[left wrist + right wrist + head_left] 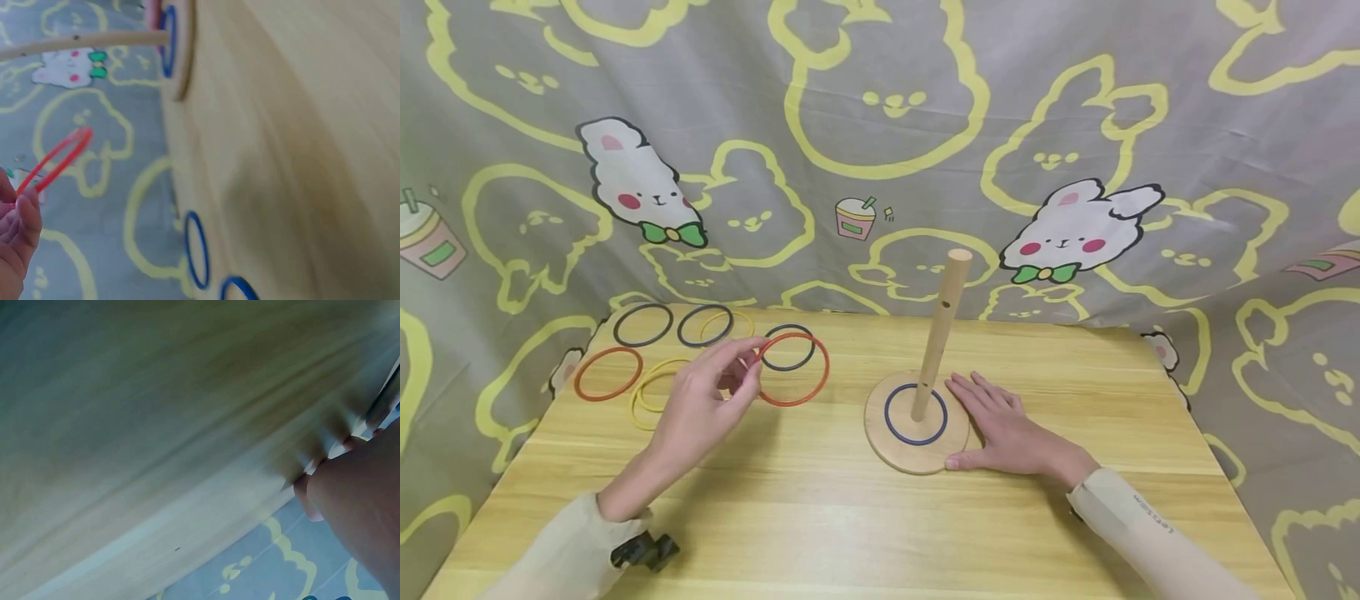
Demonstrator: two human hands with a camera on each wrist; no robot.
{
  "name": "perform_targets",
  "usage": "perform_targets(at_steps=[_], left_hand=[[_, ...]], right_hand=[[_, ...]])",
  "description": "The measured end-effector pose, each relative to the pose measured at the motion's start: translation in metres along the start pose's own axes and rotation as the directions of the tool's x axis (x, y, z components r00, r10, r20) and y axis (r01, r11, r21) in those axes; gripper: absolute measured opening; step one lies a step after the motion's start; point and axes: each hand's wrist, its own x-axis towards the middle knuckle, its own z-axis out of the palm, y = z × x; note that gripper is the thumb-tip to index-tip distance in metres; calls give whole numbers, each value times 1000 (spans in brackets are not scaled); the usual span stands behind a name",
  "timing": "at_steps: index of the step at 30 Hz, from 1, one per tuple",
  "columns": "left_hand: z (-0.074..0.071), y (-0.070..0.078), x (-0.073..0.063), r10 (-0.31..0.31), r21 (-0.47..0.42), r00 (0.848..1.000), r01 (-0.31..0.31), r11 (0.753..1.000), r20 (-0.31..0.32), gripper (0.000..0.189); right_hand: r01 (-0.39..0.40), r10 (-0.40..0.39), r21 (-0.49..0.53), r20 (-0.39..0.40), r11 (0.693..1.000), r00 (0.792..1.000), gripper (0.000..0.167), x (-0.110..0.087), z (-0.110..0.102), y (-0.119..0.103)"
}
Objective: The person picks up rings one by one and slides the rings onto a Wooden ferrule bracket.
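My left hand (707, 396) pinches a red ring (793, 404) by its near side between thumb and fingers, lifted above the table. In the left wrist view the same red ring (62, 165) tilts up from the fingertips of the left hand (20, 237). To the right stands a wooden post (936, 342) on a round wooden base (883, 446). A dark blue ring (916, 442) lies on that base, around the post. With fingers spread, my right hand (1003, 433) rests at the base's right edge. The right wrist view shows only part of the right hand (359, 494).
On the table's left lie dark blue rings (643, 344), another red ring (608, 397) and several yellow rings (636, 408), some overlapping. One dark blue ring (789, 368) lies behind the held ring. A patterned curtain (895, 108) hangs behind the wooden table (820, 517).
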Motion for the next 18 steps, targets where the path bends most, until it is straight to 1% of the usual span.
perform_targets(at_steps=[3, 5, 8, 12, 15, 18], left_hand=[[1, 14, 6, -17, -120, 1000, 18, 993, 5, 39], [1, 23, 11, -41, -213, 999, 43, 976, 17, 40], [2, 39, 19, -94, -337, 995, 104, 936, 46, 39], [3, 59, 34, -145, -430, 987, 159, 889, 65, 34], [5, 71, 47, -156, -485, 986, 165, 859, 58, 34], [8, 81, 61, -142, -553, 989, 142, 821, 44, 35]], right_hand=[[-3, 3, 2, 2, 1000, 1000, 120, -1, 0, 0], [-3, 3, 2, 4, 1000, 1000, 119, -1, 0, 0], [7, -7, -1, 3, 1000, 1000, 119, -1, 0, 0], [15, -15, -7, -3, 1000, 1000, 120, 0, 1, 1], [10, -10, -13, -4, 1000, 1000, 120, 1, 1, 1], [7, -7, -18, -1, 1000, 1000, 120, 2, 0, 2]])
